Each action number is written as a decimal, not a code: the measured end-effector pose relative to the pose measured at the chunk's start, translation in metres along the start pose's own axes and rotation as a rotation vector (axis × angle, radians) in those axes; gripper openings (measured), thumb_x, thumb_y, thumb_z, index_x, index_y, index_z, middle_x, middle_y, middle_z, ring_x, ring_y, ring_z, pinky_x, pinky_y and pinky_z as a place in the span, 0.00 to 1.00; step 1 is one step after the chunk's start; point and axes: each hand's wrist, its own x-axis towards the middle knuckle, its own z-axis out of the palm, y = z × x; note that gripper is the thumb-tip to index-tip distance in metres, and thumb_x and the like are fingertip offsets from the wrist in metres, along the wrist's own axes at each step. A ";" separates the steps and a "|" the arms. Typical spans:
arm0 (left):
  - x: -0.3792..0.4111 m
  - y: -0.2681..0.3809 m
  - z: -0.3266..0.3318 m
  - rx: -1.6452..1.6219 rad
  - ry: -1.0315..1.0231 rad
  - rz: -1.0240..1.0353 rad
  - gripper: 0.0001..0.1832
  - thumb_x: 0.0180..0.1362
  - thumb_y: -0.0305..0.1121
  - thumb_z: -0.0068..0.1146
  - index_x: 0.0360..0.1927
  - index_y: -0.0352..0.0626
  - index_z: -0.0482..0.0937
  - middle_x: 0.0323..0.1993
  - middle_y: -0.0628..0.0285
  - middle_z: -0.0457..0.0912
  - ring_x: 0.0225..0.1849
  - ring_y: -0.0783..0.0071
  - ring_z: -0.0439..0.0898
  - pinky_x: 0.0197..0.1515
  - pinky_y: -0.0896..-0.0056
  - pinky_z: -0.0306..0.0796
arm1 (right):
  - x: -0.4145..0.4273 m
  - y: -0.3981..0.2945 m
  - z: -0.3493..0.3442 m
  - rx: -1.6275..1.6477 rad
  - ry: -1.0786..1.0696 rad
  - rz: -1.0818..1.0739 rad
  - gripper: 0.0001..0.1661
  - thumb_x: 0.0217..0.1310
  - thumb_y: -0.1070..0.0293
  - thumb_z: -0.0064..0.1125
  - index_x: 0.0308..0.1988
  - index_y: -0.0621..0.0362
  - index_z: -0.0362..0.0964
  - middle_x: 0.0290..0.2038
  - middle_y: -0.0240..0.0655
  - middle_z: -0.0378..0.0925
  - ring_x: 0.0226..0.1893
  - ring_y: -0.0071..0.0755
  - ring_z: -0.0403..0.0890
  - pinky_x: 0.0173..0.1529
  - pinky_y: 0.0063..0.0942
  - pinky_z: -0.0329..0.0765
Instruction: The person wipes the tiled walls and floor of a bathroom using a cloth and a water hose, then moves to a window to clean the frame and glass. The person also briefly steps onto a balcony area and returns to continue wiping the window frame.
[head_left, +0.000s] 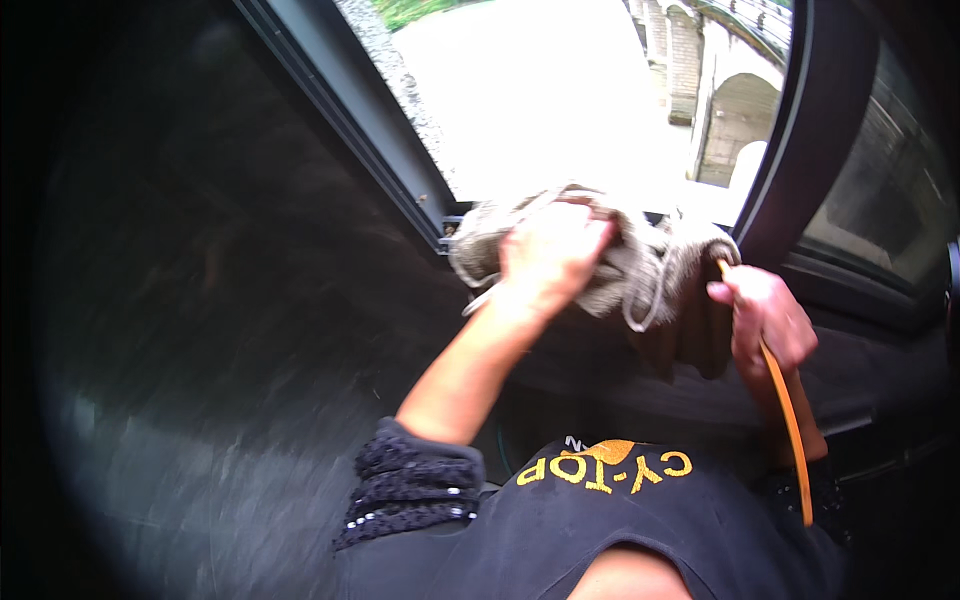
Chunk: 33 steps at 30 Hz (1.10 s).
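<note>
A grey-brown cloth (480, 244), which looks like a towel, is bunched over the lower corner of a dark window frame (375, 161). My left hand (555, 247) is closed on its upper folds, pressing it near the sill; the fingertips are hidden in the fabric. At the cloth's right end, my right hand (772, 315) grips a long, thin orange strip (787, 420). The strip's upper tip meets the rolled cloth, and its lower end runs down past my right forearm. A pale looped edge of the cloth hangs between both hands.
Bright daylight fills the window opening (540, 97), with a stone arched bridge (739, 112) outside. A glazed window panel (877, 187) stands to the right. A dark wall surface (187, 300) extends along the left. My dark apron (600, 517), bearing writing, is close below.
</note>
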 end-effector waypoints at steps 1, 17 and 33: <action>-0.006 -0.009 -0.004 0.067 -0.037 -0.056 0.06 0.50 0.34 0.49 0.24 0.43 0.73 0.24 0.61 0.74 0.27 0.67 0.75 0.26 0.67 0.69 | -0.002 0.004 0.000 -0.066 0.005 -0.013 0.04 0.50 0.79 0.51 0.24 0.67 0.70 0.22 0.43 0.73 0.23 0.39 0.77 0.26 0.25 0.73; -0.038 -0.022 -0.004 -0.246 0.139 -0.365 0.17 0.42 0.23 0.48 0.41 0.35 0.70 0.36 0.50 0.71 0.37 0.52 0.71 0.41 0.62 0.66 | 0.035 -0.031 0.002 -0.111 -0.059 0.377 0.08 0.46 0.79 0.54 0.17 0.62 0.67 0.15 0.34 0.69 0.18 0.32 0.73 0.22 0.23 0.70; -0.028 -0.039 0.005 -0.325 0.164 -0.279 0.12 0.45 0.41 0.54 0.29 0.46 0.73 0.25 0.63 0.72 0.31 0.66 0.74 0.32 0.69 0.69 | 0.070 -0.001 0.053 -0.800 -0.578 0.248 0.13 0.53 0.62 0.53 0.23 0.59 0.74 0.14 0.39 0.70 0.14 0.37 0.73 0.18 0.28 0.67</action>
